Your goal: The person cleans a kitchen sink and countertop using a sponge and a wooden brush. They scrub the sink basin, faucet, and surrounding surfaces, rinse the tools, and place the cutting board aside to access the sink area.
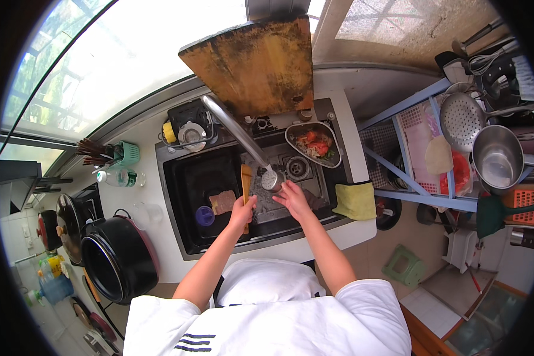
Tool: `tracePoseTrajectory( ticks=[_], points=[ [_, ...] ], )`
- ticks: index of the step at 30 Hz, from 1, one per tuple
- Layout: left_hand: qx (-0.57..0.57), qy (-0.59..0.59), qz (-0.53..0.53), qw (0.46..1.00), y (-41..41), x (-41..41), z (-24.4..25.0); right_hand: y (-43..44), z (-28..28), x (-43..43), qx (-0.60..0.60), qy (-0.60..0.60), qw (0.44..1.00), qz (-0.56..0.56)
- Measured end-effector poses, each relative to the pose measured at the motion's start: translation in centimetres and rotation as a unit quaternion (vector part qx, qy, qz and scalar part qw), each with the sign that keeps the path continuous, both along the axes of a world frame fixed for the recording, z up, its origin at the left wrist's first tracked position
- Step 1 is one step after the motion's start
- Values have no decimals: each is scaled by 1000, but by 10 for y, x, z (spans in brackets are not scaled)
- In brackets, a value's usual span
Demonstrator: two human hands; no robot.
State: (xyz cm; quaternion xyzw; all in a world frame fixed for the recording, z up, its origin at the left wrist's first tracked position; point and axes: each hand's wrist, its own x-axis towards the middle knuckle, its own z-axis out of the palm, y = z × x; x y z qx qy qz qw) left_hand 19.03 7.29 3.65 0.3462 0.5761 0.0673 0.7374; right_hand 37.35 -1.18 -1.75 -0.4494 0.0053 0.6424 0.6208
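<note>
Water runs from the faucet (238,131) into a small metal cup (273,181) over the right sink basin (267,209). My right hand (293,200) holds that cup by its near side. My left hand (241,212) is closed around a narrow wooden piece (246,178), upright in the picture near the divider between the basins; the hand hides part of it. Left of this hand, a brown sponge-like block (223,202) and a round purple-blue lid-like item (204,216) lie in the black left basin (191,178).
A triangular strainer (316,144) with food scraps sits at the sink's back right corner. Behind the faucet leans a large wooden cutting board (267,66). A yellow-green cloth (355,201) hangs over the right counter edge. Left stand a plastic bottle (118,177) and a black pot (122,260).
</note>
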Motion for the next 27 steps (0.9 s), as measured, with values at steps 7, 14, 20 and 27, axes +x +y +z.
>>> tracePoseTrajectory(
  ticks=[7,14,20,27],
  points=[
    [146,49,30,988,21,53,5,6,10,-20,-3,109,993,-44],
    [62,6,54,997,32,54,-6,2,18,-14,-11,119,990,-73],
    [127,72,-37,989,27,61,4,-1,23,-9,-17,65,997,-44],
    [238,1,81,968,23,58,-12,-7,14,-11,0,53,995,-87]
  ],
)
